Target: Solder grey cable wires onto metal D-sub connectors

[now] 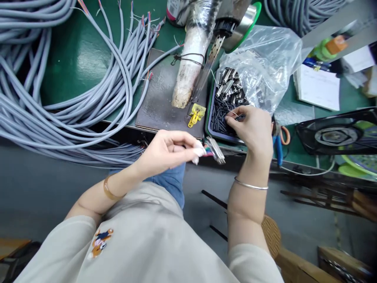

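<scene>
My left hand point(173, 151) is closed in a pinch, with white covers on some fingertips. It grips short coloured wires point(208, 151) joined to a metal connector point(216, 151), which sticks out to the right past the table's edge. Over a dark-rimmed tray point(207, 118), my right hand point(251, 125) has thumb and forefinger pinched on a thin silvery solder wire point(225, 103). Beneath those fingers lie many small black sleeves point(219, 118), with a heap of metal connectors point(229, 82) behind them.
Grey cables point(118, 90) with stripped ends cover the left. A soldering iron point(207, 67) points down beside a wrapped white tube point(188, 74) above a dark board point(161, 106) and yellow clip point(195, 115). Around are a green-rimmed reel point(244, 27), clear bag point(268, 67), blue-handled pliers point(278, 145) and fan point(338, 133).
</scene>
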Available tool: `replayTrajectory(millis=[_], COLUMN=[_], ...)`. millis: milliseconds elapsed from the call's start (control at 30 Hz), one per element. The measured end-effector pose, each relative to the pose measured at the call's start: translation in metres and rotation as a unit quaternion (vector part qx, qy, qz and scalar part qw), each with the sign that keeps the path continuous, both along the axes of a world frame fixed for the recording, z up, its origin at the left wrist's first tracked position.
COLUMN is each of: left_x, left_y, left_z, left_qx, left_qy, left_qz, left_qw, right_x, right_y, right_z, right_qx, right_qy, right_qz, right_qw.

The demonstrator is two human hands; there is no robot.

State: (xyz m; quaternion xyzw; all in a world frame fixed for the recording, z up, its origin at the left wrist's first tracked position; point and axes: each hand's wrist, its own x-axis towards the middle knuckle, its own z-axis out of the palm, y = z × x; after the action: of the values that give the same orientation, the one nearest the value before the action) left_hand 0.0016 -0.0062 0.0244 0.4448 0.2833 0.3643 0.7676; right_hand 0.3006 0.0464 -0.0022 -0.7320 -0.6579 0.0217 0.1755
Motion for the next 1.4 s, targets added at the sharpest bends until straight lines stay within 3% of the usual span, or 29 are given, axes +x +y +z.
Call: replayTrajectory(millis=[133,267,333,433,533,933,1133,1233,1333,1400], left_x=[0.006,0.008,0.008,0.008,0.009,0.011,0.009,0.006,0.005,0.005], left_y=[0.006,0.006,0.004,0.001,0.0,-0.002,-0.003,-0.001,0.002,0.004], left_z=[-0.029,-0.041,-0.041,-0.038,-0.035,-0.037,-0.045,-0.048,-0.048,-0.047], left_qx=[-0.079,-0.068,-0.051,-0.017,0.009,0.058,0.068,0.046,0.032,0.022], left_qy=[-0.032,-0.026,0.0,0.037,0.042,0.095,-0.015,-0.051,-0.042,-0.042], left_qz=[0.068,0.083,0.092,0.101,0.113,0.107,0.076,0.059,0.081,0.101], left_qw=[0.994,0.994,0.994,0.994,0.993,0.988,0.995,0.996,0.995,0.994], right_x=[-0.018,-0.053,-0.073,-0.1,-0.116,-0.117,-0.124,-0.125,-0.125,-0.125], right_y=[-0.019,-0.058,-0.076,-0.09,-0.09,-0.084,-0.083,-0.088,-0.092,-0.094], right_z=[0.011,0.025,0.03,0.031,0.028,0.026,0.02,0.021,0.022,0.022], right_qx=[0.071,0.24,0.221,0.133,0.134,0.094,0.099,0.133,0.242,0.307], right_qy=[0.011,0.189,0.255,0.295,0.288,0.214,0.133,0.194,0.324,0.351], right_qz=[-0.016,-0.031,0.013,0.093,0.112,0.17,0.226,0.192,0.106,0.07], right_qw=[0.997,0.952,0.941,0.942,0.942,0.957,0.96,0.953,0.908,0.881])
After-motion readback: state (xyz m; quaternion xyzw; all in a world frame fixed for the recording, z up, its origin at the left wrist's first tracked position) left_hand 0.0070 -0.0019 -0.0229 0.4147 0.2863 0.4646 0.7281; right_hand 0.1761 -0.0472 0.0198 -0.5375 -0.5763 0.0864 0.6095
